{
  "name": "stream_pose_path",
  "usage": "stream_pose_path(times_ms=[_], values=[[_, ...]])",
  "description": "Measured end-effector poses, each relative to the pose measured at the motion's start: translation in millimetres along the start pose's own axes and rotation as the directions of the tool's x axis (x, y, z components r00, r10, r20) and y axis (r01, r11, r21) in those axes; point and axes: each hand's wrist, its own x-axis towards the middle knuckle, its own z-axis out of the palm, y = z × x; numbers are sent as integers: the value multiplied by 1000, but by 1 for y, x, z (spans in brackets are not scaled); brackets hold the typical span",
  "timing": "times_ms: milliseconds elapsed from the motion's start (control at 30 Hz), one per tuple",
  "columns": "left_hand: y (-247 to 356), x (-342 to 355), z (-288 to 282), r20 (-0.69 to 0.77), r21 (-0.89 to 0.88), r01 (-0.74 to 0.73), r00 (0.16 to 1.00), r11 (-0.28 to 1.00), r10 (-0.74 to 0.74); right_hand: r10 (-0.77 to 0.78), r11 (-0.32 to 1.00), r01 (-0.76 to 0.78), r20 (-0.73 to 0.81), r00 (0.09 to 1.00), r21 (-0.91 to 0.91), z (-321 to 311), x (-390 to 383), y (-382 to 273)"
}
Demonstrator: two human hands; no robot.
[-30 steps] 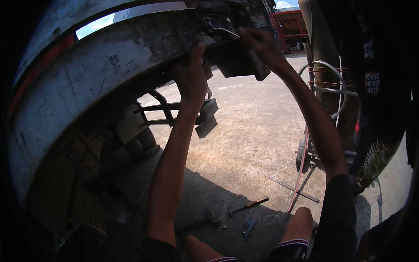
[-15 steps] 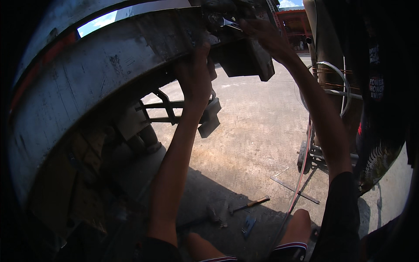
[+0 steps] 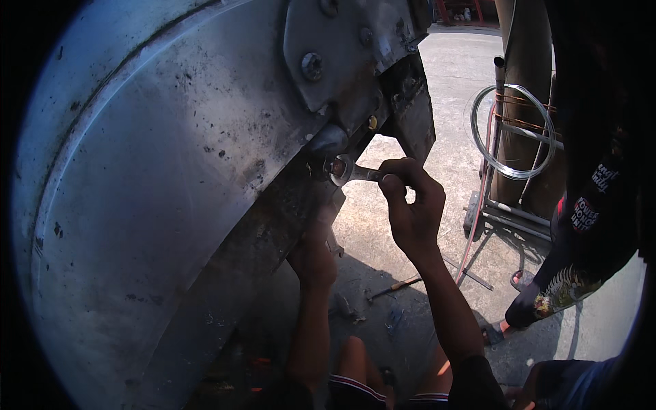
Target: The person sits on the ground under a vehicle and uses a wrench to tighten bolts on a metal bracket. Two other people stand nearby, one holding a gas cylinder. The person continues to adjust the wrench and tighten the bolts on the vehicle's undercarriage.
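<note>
My right hand [image 3: 415, 201] pinches the shank of a metal wrench [image 3: 365, 174] between thumb and fingers. The wrench's head sits around a rusty bolt end [image 3: 338, 167] under the edge of a large grey steel beam [image 3: 205, 123]. Lower down, my left hand [image 3: 316, 256] reaches up beneath that beam, its fingers lost in shadow and blur. A small pale metal piece [image 3: 335, 244] shows beside it; whether the hand holds this, I cannot tell. Above the wrench, a bolted steel plate [image 3: 294, 51] is fixed to the beam.
On the concrete lie a hammer [image 3: 395, 288] and a metal bar [image 3: 471, 275]. A coil of wire [image 3: 512, 171] hangs on a cylinder cart at the right, with a hose [image 3: 470, 246] running down. Another person's dark-clothed leg [image 3: 547, 290] stands close on the right.
The view has tilted up and come closer to the beam, so beam and hands appear lower. The wrench stays in my right hand; its head now shows clearly around the bolt end.
</note>
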Motion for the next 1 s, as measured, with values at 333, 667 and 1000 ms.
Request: stream_pose_path(times_ms=[333,667,1000], values=[[48,-13,0,25,3,549,835,836,-549,197,927,-223,-114,974,-301,4,-15,-46],[24,-20,-25,66,-189,705,703,683,-708,787,608,-767,-35,615,206,51,-54,-147],[40,-17,-8,-27,-70,587,807,806,-590,893,290,-801,152,423,524,21,-57,-165]])
